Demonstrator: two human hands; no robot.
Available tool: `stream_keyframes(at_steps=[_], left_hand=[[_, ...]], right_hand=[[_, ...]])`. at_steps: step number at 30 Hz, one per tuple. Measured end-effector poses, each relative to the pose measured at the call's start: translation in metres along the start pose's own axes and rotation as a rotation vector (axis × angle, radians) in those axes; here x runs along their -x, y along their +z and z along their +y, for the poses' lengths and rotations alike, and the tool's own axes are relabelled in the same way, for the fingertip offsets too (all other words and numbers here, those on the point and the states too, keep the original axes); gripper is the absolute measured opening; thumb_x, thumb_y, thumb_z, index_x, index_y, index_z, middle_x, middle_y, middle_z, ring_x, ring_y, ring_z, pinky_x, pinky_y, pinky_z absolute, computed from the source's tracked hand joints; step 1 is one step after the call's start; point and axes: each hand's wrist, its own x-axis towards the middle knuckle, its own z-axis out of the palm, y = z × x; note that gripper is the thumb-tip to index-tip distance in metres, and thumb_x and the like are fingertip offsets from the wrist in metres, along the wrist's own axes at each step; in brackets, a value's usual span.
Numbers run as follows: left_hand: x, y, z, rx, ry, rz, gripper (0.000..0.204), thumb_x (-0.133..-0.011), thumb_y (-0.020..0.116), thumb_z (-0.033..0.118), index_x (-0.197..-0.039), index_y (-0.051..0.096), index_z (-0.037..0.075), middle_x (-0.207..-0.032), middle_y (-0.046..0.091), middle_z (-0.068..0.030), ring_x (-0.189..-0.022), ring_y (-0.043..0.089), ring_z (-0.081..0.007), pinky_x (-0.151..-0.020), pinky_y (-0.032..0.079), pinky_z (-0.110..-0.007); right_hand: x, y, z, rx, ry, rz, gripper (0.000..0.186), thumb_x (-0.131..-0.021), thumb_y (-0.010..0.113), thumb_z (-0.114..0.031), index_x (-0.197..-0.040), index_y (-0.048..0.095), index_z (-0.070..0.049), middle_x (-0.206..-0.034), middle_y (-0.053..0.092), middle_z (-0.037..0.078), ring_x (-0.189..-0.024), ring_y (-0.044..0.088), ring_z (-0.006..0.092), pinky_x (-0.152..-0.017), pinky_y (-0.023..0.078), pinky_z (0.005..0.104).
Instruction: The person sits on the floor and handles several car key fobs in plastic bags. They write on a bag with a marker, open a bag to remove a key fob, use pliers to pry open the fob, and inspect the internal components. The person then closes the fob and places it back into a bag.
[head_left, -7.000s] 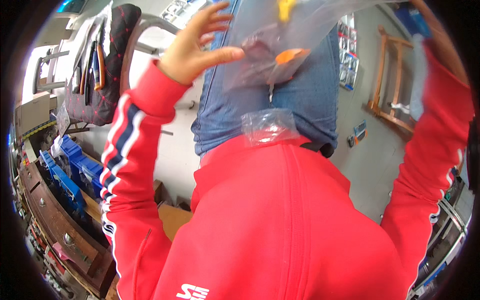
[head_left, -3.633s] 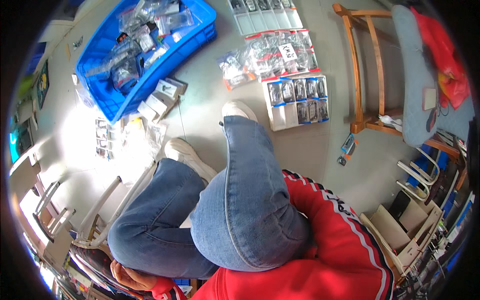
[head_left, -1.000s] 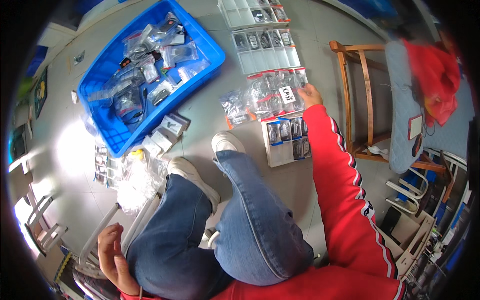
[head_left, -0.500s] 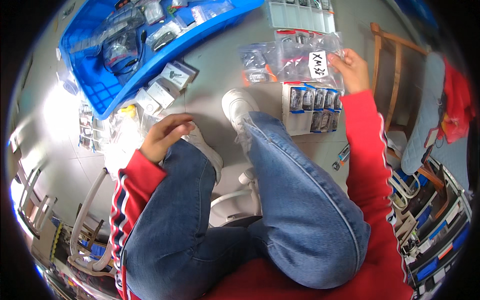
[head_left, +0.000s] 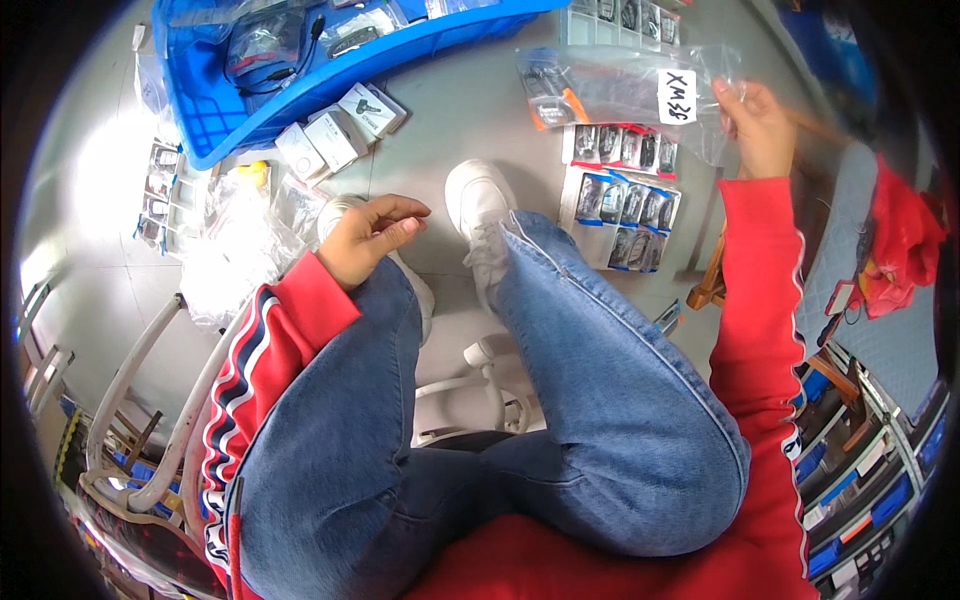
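My right hand point(head_left: 752, 130) pinches the right end of a clear plastic bag point(head_left: 620, 88) with a handwritten white label point(head_left: 676, 95); smaller bagged dark pieces with an orange edge show at its left end. It is lifted over two segmented clear cases point(head_left: 623, 222) on the floor, holding small dark items in red- and blue-edged packets. My left hand point(head_left: 372, 238) hovers empty over my left knee, fingers loosely bent and apart.
A blue crate point(head_left: 205, 130) of bagged parts stands front left, beside white boxes point(head_left: 330, 140) and loose clear bags point(head_left: 225, 260). Another case point(head_left: 622, 25) lies farther ahead. A cushioned wooden chair point(head_left: 840, 240) with red cloth is at right, a white metal-framed chair point(head_left: 130, 400) at left.
My right hand has lifted the labelled bag off the cases and moved it up and rightward. My left hand has come up from low left to over my knee.
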Motion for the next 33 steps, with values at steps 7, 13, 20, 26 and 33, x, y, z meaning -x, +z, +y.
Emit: stream_keyframes(at_steps=[7,13,20,26,33], left_hand=[[-0.012,-0.003,-0.006,-0.025,-0.010,0.032,0.031,-0.090,0.052,0.021,-0.110,0.055,-0.003,-0.100,0.061,-0.0091,-0.093,0.057,-0.0130,-0.079,0.043,-0.025],[-0.021,-0.006,0.003,-0.157,0.059,0.245,0.023,-0.086,0.055,0.016,-0.103,0.059,0.002,-0.087,0.065,-0.0097,-0.076,0.059,-0.0132,-0.069,0.046,-0.027],[-0.022,-0.029,0.064,-0.278,0.217,0.444,0.019,-0.082,0.056,0.013,-0.099,0.061,0.005,-0.082,0.064,-0.0120,-0.067,0.060,-0.0199,-0.061,0.046,-0.029],[-0.029,-0.061,0.084,-0.631,0.384,0.603,0.013,-0.081,0.057,0.011,-0.091,0.062,0.005,-0.078,0.061,-0.0128,-0.067,0.060,-0.0281,-0.059,0.047,-0.033],[-0.040,-0.040,0.077,-0.590,0.456,0.488,0.007,-0.078,0.060,0.010,-0.084,0.061,0.006,-0.074,0.059,-0.0098,-0.064,0.059,-0.0286,-0.058,0.047,-0.036]], right_hand=[[-0.035,-0.040,0.095,-0.131,0.233,0.039,0.024,-0.077,0.068,-0.013,-0.094,0.055,-0.001,-0.081,0.062,0.006,-0.068,0.059,0.0109,-0.059,0.047,0.0220],[-0.028,-0.045,0.091,0.305,0.037,0.448,0.035,-0.078,0.062,-0.005,-0.111,0.051,0.001,-0.095,0.060,0.012,-0.083,0.060,0.0178,-0.067,0.049,0.0261],[0.007,0.060,0.004,0.117,-0.296,0.300,0.025,-0.080,0.059,-0.005,-0.104,0.054,0.001,-0.099,0.060,0.009,-0.095,0.054,0.0151,-0.086,0.041,0.0275],[-0.031,0.133,-0.073,0.133,-0.407,-0.282,0.019,-0.081,0.057,-0.007,-0.098,0.059,0.001,-0.096,0.061,0.008,-0.092,0.056,0.0149,-0.084,0.041,0.0274],[-0.096,0.272,-0.063,0.316,-0.589,-0.932,0.030,-0.076,0.060,-0.018,-0.102,0.059,-0.002,-0.099,0.063,0.013,-0.091,0.059,0.0278,-0.077,0.046,0.0355]])
